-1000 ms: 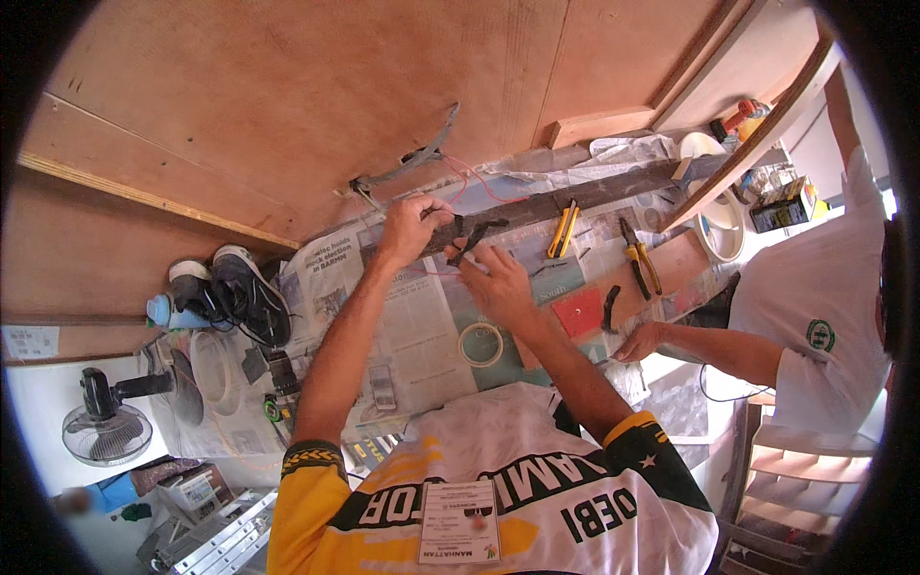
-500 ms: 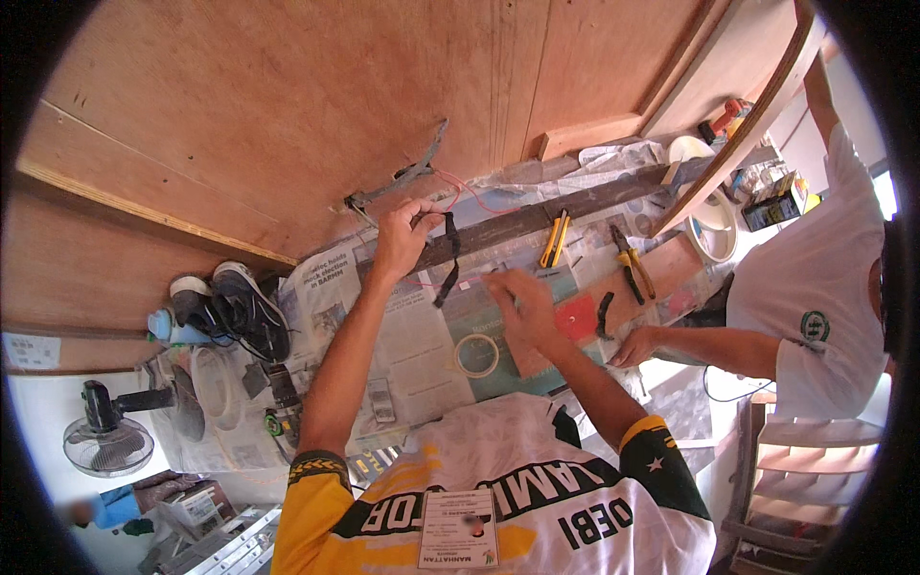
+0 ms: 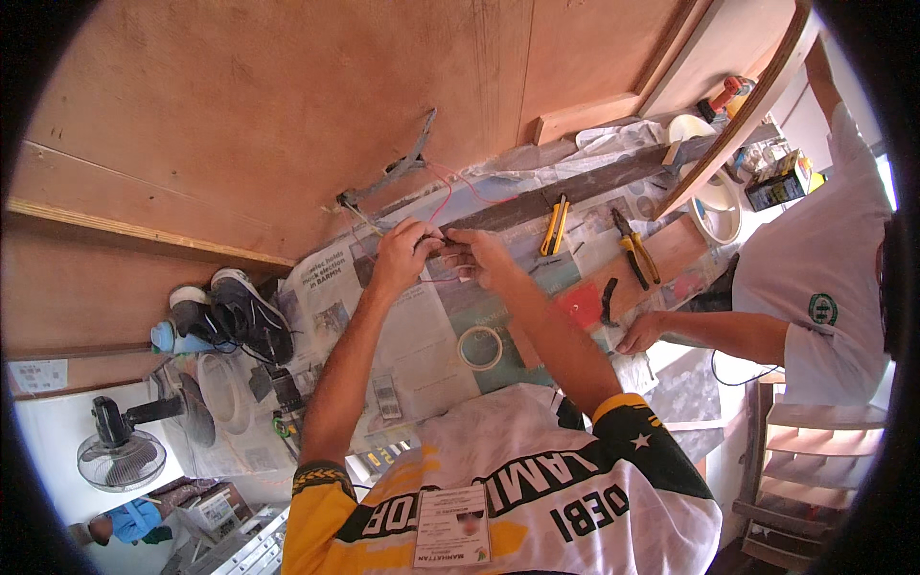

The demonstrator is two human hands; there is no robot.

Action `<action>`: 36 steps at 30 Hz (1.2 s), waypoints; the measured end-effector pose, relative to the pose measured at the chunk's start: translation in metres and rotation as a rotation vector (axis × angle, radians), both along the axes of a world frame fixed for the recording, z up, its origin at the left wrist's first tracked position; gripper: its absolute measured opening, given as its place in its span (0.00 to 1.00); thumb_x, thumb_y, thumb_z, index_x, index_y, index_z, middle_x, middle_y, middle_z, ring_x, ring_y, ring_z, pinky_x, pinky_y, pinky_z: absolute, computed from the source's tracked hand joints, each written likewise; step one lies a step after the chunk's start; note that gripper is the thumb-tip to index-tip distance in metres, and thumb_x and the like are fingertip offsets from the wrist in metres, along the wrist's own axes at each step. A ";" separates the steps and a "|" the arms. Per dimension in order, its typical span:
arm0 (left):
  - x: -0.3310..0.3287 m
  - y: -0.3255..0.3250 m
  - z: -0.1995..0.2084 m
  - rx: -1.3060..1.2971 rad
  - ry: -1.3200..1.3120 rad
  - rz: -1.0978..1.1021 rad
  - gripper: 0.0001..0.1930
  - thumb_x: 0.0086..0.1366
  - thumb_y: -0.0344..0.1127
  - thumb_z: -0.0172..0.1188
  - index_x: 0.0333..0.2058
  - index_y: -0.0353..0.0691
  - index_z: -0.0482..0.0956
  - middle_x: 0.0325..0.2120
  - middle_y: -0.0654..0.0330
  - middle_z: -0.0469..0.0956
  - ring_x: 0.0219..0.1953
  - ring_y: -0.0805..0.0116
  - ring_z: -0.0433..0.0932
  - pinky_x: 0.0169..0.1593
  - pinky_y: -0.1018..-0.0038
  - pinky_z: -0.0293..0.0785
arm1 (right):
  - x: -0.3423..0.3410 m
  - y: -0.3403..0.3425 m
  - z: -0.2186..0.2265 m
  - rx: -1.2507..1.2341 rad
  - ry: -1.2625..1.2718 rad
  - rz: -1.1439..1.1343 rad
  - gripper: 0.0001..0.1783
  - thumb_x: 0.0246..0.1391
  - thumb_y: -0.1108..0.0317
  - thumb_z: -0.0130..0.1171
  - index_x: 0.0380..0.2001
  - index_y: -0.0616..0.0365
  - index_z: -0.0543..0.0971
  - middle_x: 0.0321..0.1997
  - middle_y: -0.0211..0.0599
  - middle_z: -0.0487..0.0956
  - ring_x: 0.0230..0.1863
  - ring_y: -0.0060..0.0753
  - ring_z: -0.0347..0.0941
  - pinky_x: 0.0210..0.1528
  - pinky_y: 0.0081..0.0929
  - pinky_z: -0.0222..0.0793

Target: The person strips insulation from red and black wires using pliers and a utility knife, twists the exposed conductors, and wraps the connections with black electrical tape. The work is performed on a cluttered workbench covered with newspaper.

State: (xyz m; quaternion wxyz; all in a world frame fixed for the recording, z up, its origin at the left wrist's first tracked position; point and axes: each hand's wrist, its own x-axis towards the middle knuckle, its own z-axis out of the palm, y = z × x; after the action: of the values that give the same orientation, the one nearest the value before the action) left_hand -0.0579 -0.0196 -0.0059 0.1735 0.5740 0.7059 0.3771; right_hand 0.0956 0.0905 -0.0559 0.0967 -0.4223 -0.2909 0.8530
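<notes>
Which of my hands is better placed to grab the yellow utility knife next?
Probably your right hand: the yellow utility knife lies to its right on the table, while your left hand is farther away, on its other side.

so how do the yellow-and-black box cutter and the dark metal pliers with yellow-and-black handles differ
The yellow-and-black box cutter has one slim, straight body; the dark metal pliers with yellow-and-black handles have two handles splayed apart. The cutter looks shorter than the pliers. The cutter lies nearer the right hand, while the pliers lie farther right. Both share yellow-and-black colouring, and neither is held.
</notes>
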 end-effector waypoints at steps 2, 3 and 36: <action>0.000 -0.002 -0.006 -0.011 0.001 -0.058 0.06 0.63 0.27 0.68 0.39 0.36 0.84 0.36 0.52 0.83 0.40 0.51 0.84 0.45 0.58 0.79 | -0.001 0.009 -0.007 0.146 -0.026 0.071 0.16 0.63 0.54 0.67 0.39 0.57 0.87 0.31 0.32 0.86 0.25 0.29 0.77 0.29 0.36 0.67; 0.000 -0.003 -0.010 -0.016 0.001 -0.088 0.06 0.63 0.27 0.69 0.39 0.35 0.84 0.36 0.52 0.82 0.40 0.50 0.83 0.45 0.58 0.78 | -0.003 0.013 -0.010 0.219 -0.038 0.106 0.16 0.63 0.55 0.68 0.37 0.58 0.88 0.31 0.32 0.87 0.24 0.29 0.77 0.28 0.38 0.67; -0.013 0.019 -0.001 0.024 0.029 -0.118 0.08 0.64 0.29 0.67 0.42 0.37 0.85 0.38 0.50 0.84 0.41 0.49 0.84 0.46 0.59 0.79 | 0.034 -0.037 0.062 -0.215 0.370 -0.116 0.32 0.75 0.39 0.49 0.53 0.60 0.81 0.41 0.35 0.87 0.31 0.24 0.80 0.30 0.21 0.74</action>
State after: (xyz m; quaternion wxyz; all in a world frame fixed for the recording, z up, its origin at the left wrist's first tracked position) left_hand -0.0713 -0.0005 -0.0074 0.1782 0.6221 0.6687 0.3661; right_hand 0.1298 0.0532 0.0061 0.1518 -0.2825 -0.1506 0.9351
